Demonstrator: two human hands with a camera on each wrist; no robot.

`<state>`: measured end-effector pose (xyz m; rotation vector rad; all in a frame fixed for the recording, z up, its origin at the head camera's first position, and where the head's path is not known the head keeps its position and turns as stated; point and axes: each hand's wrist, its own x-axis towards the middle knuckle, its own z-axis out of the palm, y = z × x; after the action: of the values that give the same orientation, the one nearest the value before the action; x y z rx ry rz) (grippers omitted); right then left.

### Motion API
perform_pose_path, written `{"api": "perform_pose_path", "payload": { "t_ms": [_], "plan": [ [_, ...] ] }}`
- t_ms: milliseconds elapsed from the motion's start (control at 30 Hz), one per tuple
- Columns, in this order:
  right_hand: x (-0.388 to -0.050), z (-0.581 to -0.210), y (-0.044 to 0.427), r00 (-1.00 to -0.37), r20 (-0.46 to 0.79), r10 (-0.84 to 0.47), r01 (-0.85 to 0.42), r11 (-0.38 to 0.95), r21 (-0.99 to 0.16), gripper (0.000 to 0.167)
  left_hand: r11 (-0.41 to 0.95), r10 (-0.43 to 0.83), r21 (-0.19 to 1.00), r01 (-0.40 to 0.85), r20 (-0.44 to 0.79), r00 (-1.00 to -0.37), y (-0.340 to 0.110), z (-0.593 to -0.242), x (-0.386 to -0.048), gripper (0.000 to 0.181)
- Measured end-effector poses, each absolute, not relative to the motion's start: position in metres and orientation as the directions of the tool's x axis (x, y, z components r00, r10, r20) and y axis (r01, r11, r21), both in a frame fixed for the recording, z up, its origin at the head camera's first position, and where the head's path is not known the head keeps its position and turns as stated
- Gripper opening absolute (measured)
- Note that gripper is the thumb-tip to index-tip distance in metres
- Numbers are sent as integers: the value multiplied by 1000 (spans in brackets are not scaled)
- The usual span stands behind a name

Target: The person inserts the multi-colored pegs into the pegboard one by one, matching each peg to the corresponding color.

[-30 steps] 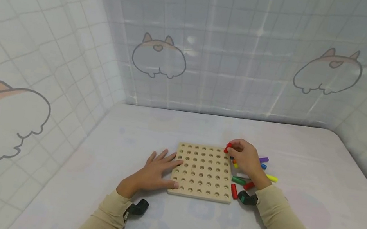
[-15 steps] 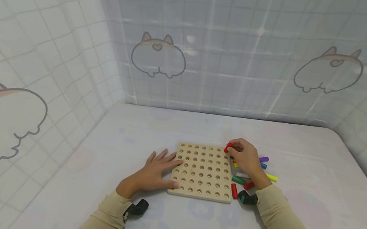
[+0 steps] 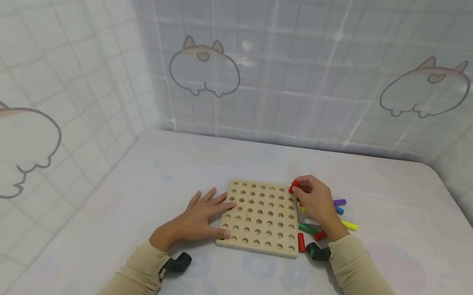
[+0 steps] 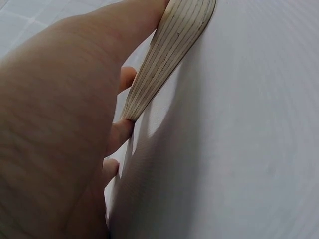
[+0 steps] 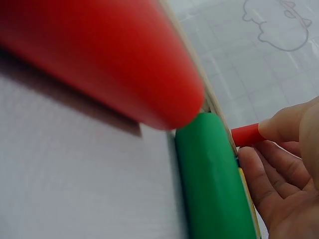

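A square wooden pegboard with rows of round holes lies flat on the table. My right hand pinches a red peg between thumb and fingers at the board's far right corner. In the right wrist view that red peg stands against the board's edge, its lower end hidden there. My left hand rests along the board's left side with fingers spread, thumb and index finger lying on top. The left wrist view has the layered side of the board against the fingers.
Loose pegs lie right of the board: a red peg, a green peg, a yellow peg, a blue peg and a purple peg. Others are partly under my right hand. A patterned curtain hangs behind the table.
The head view has tilted slightly, so everything sits a little higher in it. Both hands, the board and the red peg keep their places relative to one another.
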<state>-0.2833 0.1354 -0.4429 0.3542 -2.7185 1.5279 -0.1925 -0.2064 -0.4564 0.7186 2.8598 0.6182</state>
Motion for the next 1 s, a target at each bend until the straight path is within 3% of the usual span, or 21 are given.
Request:
{"api": "perform_pose_path", "payload": {
  "t_ms": [267, 833, 1000],
  "plan": [
    [-282, -445, 132, -952, 205, -226, -300, 572, -764, 24, 797, 472, 441, 413, -27, -881, -208, -459, -190, 85],
    [-274, -436, 143, -949, 226, -221, -314, 580, -751, 23, 805, 476, 416, 422, -30, -879, -207, -456, -192, 83],
    [-261, -427, 154, -961, 162, -225, -263, 555, -789, 22, 799, 483, 419, 432, -18, -876, -206, -456, -192, 83]
  ]
}}
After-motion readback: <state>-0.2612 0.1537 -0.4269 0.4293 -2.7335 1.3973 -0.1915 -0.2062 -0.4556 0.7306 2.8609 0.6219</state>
